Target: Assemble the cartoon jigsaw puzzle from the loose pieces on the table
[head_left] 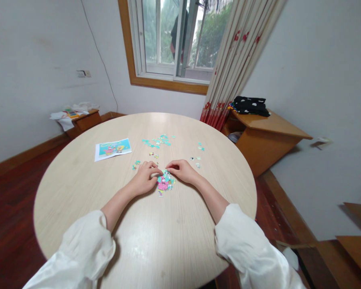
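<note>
The person's two bare hands meet over one partly joined jigsaw puzzle, which lies near the middle of the round table. The left hand has its fingers bent and spread a little, their tips at the puzzle's upper left edge. The right hand brings thumb and forefinger close together at the upper edge; whether either hand grips a piece cannot be told. One pink starfish character shows in the joined part.

Around it lie five groups of loose pieces: one large turquoise cluster beyond the hands, too dense to count; one small cluster just left of the left hand; one short scatter between that hand and the large cluster; three separate pieces beyond the right hand; and one little cluster farther off. One printed picture sheet lies to the left, showing two cartoon characters, one pink and one yellow.

All rest on one pale wood-grain table. Past it stand one window, one patterned curtain and two wooden cabinets.
</note>
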A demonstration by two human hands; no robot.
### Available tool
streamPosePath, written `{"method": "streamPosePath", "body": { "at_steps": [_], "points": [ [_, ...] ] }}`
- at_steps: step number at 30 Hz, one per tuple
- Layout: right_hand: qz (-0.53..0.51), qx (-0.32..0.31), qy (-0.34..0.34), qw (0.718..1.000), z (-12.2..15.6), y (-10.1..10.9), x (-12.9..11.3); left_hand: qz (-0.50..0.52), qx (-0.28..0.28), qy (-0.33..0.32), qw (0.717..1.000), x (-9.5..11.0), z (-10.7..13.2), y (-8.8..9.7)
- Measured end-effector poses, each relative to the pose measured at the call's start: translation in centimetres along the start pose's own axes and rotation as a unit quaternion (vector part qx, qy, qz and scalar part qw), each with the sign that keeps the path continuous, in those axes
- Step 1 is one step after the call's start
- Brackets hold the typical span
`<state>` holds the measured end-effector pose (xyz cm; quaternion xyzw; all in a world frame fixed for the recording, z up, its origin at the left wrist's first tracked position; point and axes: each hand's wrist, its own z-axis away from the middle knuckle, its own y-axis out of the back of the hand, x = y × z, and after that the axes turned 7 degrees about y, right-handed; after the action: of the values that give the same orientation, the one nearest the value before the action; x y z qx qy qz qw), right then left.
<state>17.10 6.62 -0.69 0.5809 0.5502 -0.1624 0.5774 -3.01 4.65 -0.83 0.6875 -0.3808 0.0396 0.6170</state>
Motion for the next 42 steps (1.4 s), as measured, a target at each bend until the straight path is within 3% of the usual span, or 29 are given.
{"method": "streamPosePath", "body": {
  "at_steps": [18,42],
  "points": [
    [0.08,0.055,0.014,0.995,-0.3,-0.2,0.6,-0.001,-0.009,0.002,1.0,0.2,0.0,0.2],
    [0.067,-0.01,0.006,0.998,0.1,0.8,-0.6,-0.008,-0.009,-0.001,1.0,0.1,0.0,0.1]
  ]
}}
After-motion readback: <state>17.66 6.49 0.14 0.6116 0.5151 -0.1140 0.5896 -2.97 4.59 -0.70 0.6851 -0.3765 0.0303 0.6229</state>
